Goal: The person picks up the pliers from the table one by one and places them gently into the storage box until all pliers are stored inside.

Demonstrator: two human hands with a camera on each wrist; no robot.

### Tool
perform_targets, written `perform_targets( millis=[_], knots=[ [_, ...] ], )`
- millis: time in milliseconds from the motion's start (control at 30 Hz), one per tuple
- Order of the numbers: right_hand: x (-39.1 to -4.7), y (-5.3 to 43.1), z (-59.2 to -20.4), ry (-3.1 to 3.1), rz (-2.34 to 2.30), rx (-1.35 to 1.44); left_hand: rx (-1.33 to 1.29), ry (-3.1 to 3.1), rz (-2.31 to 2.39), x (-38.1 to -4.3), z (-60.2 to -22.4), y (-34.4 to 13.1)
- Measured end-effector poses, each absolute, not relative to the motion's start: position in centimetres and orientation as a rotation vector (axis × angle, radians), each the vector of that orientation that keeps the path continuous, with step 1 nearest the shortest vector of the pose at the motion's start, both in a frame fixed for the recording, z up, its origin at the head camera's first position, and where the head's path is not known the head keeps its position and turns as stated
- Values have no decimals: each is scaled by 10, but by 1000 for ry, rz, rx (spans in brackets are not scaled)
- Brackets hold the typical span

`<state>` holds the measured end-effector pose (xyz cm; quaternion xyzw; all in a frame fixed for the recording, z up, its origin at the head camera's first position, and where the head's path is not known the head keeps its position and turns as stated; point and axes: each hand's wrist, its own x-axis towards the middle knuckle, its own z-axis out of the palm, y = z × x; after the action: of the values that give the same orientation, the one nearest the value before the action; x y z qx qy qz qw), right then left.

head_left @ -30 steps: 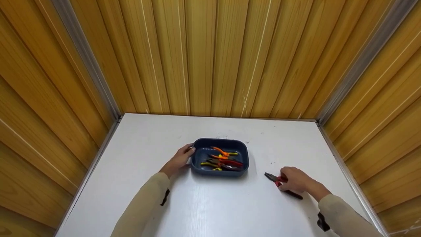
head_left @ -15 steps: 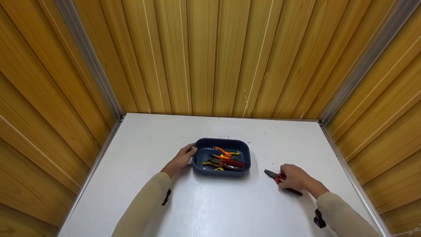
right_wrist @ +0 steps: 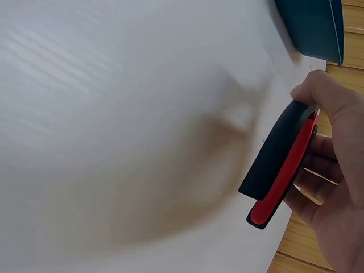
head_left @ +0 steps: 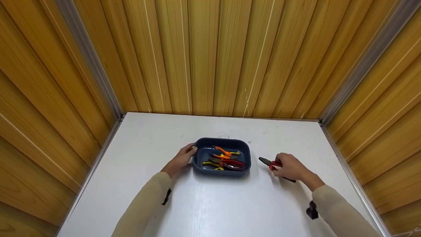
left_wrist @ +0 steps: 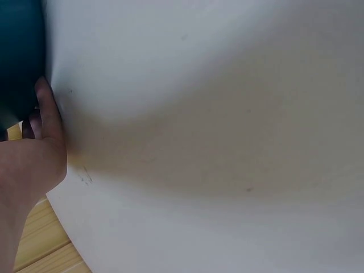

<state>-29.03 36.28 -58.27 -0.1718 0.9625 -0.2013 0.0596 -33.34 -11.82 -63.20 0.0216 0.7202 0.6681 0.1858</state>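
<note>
A dark blue plastic bin stands at the middle of the white table. My left hand holds its left side, the thumb at the rim and the other fingers along the outer wall. Inside lie several pliers: orange-handled pliers, red-handled pliers and some yellow-handled ones, partly overlapping. To the right of the bin, my right hand grips combination pliers by their red and black handles, dark jaws pointing towards the bin. In the right wrist view the handle ends hang over the table with a shadow beneath.
Wood-patterned panels rise behind the white table and on both sides, with metal posts in the corners. A black device is strapped at the right wrist, and another at the left.
My right hand has lifted the pliers and moved them up and left, closer to the bin. My left hand and the bin keep their place.
</note>
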Motion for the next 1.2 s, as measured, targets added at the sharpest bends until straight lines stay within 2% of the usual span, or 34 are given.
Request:
perform_targets(
  millis=[767,1200],
  knots=[
    [-303,340,-575,2972,-688,-486,34,2033,1866,-330,-628,-118],
    [-307,324,-572,2999,-760,-602,42,2050,1858,-334,-631,-118]
  ],
)
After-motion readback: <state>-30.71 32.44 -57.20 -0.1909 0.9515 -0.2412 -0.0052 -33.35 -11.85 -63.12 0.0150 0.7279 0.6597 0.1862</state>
